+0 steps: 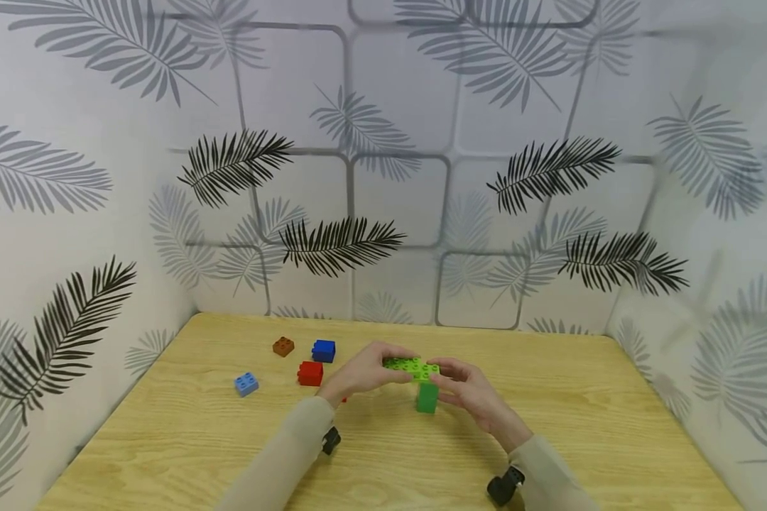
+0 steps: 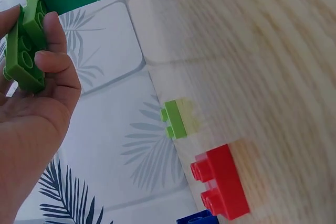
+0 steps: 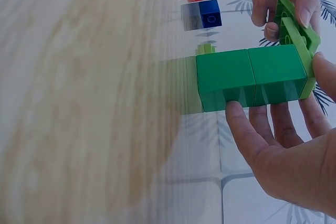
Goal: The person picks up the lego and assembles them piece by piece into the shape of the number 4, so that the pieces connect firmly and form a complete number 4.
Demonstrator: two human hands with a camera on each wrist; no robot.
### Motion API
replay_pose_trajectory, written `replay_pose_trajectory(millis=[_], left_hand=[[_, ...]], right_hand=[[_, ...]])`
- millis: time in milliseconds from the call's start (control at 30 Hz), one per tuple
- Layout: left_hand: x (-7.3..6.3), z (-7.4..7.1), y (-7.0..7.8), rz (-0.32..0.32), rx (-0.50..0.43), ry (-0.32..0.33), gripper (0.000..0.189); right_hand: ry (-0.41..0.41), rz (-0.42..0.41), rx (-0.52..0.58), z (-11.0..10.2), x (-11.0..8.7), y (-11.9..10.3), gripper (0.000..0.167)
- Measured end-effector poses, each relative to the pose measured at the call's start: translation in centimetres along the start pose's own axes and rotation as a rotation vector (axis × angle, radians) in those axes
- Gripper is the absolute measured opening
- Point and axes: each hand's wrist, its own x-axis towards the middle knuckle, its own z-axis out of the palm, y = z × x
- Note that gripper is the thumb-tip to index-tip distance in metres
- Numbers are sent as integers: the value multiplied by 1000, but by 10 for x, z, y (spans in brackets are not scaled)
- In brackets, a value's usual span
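A stack of two dark green bricks (image 3: 252, 77) stands on the table, a thin lime green brick (image 1: 428, 371) capping it. My right hand (image 1: 476, 394) holds this stack from the right, fingers along the green side and thumb at the lime cap. From the left, my left hand (image 1: 367, 369) pinches another thin lime brick (image 2: 23, 61) between thumb and fingers. That piece reaches the edge of the cap and looks slightly tilted in the wrist views; I cannot tell whether the two are pressed together.
Left on the wooden table (image 1: 230, 454) lie a red brick (image 1: 310, 374), a dark blue brick (image 1: 324, 350), a brown brick (image 1: 284, 346) and a light blue brick (image 1: 246, 384). A small lime brick (image 2: 175, 119) sits behind my hands. Patterned walls (image 1: 396, 284) border the table.
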Motion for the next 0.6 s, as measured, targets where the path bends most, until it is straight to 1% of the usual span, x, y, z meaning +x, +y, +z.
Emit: replay_pose_trajectory(millis=[33,267,433,600], left_hand=[[0,0,1,-5,10,0,41],[0,1,0,-26,-15,-3,37],[1,2,-1,-45,-36,13,36],[3,4,-1,-23,-58,31,36]], right_hand=[[-3,1,2,0,0,0,54],[-15,5,9,0,-1,-1,54],[-14,-8,3,0,-1,-1,54],[1,-9,1,0,-1,-2,53]])
